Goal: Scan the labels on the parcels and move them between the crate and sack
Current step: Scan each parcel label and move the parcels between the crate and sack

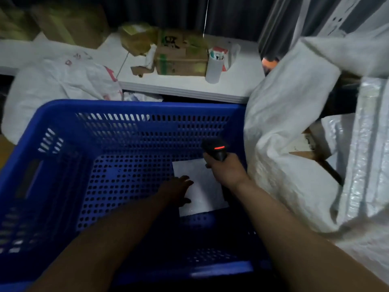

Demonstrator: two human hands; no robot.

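Note:
A large blue perforated crate (134, 108) fills the lower middle of the view. On its floor, at the right, lies one flat white parcel (201, 186). My left hand (177, 191) reaches into the crate with its fingers laid on the parcel's left edge. My right hand (226, 168) grips a black handheld scanner (214, 149) above the parcel's far right corner; a red light glows on the scanner's head. To the right of the crate stands a big white woven sack (294, 127), its mouth open, with brown boxes (309, 144) and white parcels inside.
A white shelf (185, 87) behind the crate carries cardboard boxes (181, 57) and a white cup of pens (214, 68). A crumpled white plastic bag (59, 81) lies at the far left. Dark curtains hang at the back.

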